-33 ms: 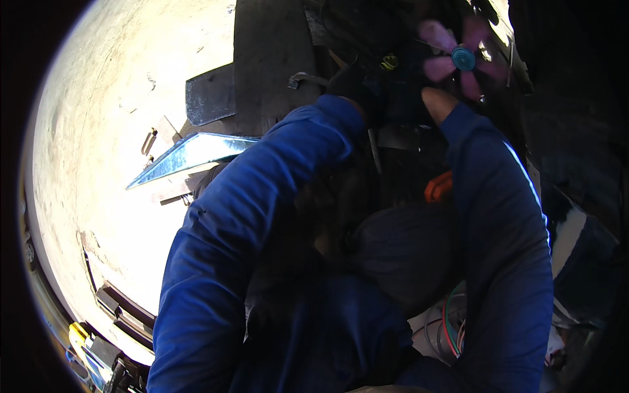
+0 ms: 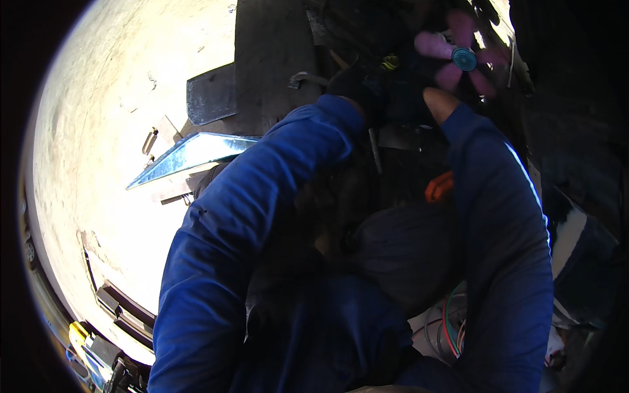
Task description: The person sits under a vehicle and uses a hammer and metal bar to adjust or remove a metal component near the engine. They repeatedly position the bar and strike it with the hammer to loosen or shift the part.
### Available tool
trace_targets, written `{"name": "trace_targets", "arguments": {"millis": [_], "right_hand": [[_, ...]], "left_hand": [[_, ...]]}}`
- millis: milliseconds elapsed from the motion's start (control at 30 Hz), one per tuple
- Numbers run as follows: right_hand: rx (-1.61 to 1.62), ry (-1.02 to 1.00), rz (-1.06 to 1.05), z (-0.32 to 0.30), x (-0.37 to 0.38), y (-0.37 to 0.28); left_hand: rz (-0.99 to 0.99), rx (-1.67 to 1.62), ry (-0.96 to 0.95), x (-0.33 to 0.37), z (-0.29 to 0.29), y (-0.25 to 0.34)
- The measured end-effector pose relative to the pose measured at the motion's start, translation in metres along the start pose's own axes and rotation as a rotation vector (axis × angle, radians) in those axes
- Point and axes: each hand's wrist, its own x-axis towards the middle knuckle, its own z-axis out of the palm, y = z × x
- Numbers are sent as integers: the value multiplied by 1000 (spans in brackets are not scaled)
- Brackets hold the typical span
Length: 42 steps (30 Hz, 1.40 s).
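Note:
Both my arms, in blue sleeves, reach forward into deep shadow. My left hand [image 2: 354,85], in what looks like a dark glove, is next to a curved metal piece [image 2: 309,78] and a dark flat board [image 2: 272,59]. My right hand [image 2: 414,93] is also dark past the bare wrist, just below a small yellow round thing [image 2: 390,62]. Shadow hides the fingers of both hands and whatever lies between them. Beyond my right wrist is a small fan [image 2: 464,59] with pink blades and a teal hub. A thin metal rod [image 2: 375,150] lies between my forearms.
An orange object [image 2: 439,187] sits beside my right forearm. Left of my left arm, a shiny triangular metal sheet [image 2: 190,157] and a grey plate [image 2: 211,96] lie on the sunlit ground [image 2: 105,131]. Red and green cables [image 2: 451,324] are at lower right, yellow-black equipment [image 2: 95,354] at lower left.
The fan's pink blades have turned to a different angle. Both arms stay almost exactly where they were.

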Motion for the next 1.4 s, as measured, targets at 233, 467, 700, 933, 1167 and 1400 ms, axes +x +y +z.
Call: {"name": "trace_targets", "arguments": {"millis": [233, 467, 700, 933, 1167, 1400], "right_hand": [[36, 80, -118, 2, -8, 13], [67, 213, -236, -5, -68, 24], [44, 275, -203, 4, -143, 36], [-3, 270, -84, 29, -147, 35], [-63, 316, 97, 59, -84, 45], [-272, 492, -10, 70, -91, 45]], "left_hand": [[139, -60, 19, -5, -23, -5], [112, -113, 7, -6, -24, -2], [53, -151, 18, -3, -17, -5], [29, -150, -29, -1, -15, -4], [56, -8, -66, -2, -19, -3], [51, -170, -3, -4, -20, -5]]}}
